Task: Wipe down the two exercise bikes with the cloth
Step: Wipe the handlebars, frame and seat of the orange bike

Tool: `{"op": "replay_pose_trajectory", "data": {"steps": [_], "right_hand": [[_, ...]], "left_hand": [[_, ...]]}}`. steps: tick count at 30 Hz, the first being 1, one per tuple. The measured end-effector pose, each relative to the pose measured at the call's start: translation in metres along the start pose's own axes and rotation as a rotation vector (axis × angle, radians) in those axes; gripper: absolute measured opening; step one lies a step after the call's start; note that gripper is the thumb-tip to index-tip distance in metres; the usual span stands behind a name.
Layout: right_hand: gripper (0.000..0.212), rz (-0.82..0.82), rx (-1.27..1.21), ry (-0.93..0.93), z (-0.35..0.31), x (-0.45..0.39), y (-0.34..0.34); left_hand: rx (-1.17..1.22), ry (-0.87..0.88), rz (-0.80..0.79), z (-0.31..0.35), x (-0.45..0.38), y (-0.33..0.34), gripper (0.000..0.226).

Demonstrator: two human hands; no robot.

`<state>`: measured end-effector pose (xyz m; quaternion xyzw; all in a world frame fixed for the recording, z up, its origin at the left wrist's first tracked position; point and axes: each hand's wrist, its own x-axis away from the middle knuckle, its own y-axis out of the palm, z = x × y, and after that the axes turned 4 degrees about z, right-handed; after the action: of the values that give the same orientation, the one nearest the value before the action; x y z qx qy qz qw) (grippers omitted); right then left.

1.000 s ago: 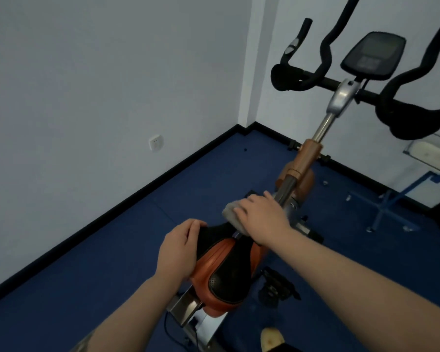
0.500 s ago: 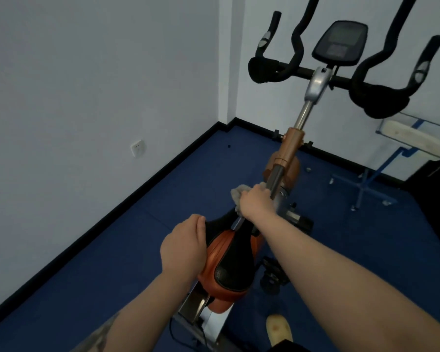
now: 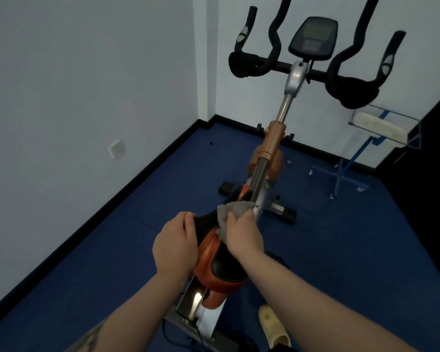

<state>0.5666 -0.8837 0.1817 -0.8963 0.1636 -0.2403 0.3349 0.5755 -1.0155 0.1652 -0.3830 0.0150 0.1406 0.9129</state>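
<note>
Seen from the head camera, a blue floor (image 3: 112, 250) meets pale walls along a black skirting, and a white socket (image 3: 117, 148) sits low on the left-hand wall. An exercise bike (image 3: 267, 158) stands in the middle of the room, pointing toward the far corner, with black handlebars (image 3: 351, 80) and a dark console (image 3: 313, 38) at its top and a silver post running down into an orange sleeve. Its orange and black saddle (image 3: 214, 262) lies nearest the camera. The left hand (image 3: 174, 246) rests on the saddle's left side with its fingers curled over the edge, gripping it. The right hand (image 3: 243, 236) has its fingers closed round a grey cloth (image 3: 233, 209), which is bunched at the saddle's nose, just beside the foot of the silver post. Right of the bike, well apart, stands a blue-framed stand (image 3: 351, 161) carrying a white pad. A yellowish slipper (image 3: 274, 326) shows at the bottom edge.
</note>
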Motion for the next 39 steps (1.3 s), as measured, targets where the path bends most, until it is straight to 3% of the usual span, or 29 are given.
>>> {"op": "replay_pose_trajectory", "data": {"steps": [3, 5, 8, 14, 17, 19, 21, 26, 32, 39], "right_hand": [[0.052, -0.100, 0.012, -0.023, 0.015, 0.012, -0.005], [0.052, -0.139, -0.033, 0.081, 0.004, -0.003, -0.006], [0.055, -0.080, -0.119, 0.174, -0.010, -0.016, -0.005], [0.063, -0.061, -0.024, -0.158, 0.029, 0.051, -0.004], [0.059, -0.147, -0.030, -0.060, 0.022, 0.030, -0.008], [0.057, -0.142, -0.078, 0.108, 0.003, 0.006, -0.010], [0.062, -0.095, -0.077, 0.153, -0.007, -0.003, -0.007], [0.083, 0.016, 0.229, -0.232, 0.022, 0.060, 0.006], [0.092, 0.023, 0.302, -0.102, -0.012, 0.029, 0.002], [0.089, 0.079, 0.324, -0.288, 0.026, 0.069, 0.017]], "left_hand": [[0.095, -0.053, 0.026, -0.001, 0.000, 0.000, 0.031], [0.110, -0.054, 0.028, -0.001, 0.000, 0.001, 0.031], [0.134, -0.054, 0.015, 0.000, 0.000, 0.001, 0.030], [0.150, -0.053, 0.007, -0.003, -0.001, 0.000, 0.029], [0.150, -0.049, 0.005, -0.002, -0.001, 0.000, 0.028], [0.148, -0.043, 0.004, -0.002, -0.001, -0.001, 0.028], [0.163, -0.045, 0.003, -0.001, 0.000, 0.000, 0.027], [0.192, -0.036, 0.009, -0.003, 0.001, -0.001, 0.024], [0.210, -0.065, 0.006, -0.001, 0.001, -0.001, 0.025], [0.202, -0.043, 0.016, -0.003, 0.001, 0.001, 0.024]]}}
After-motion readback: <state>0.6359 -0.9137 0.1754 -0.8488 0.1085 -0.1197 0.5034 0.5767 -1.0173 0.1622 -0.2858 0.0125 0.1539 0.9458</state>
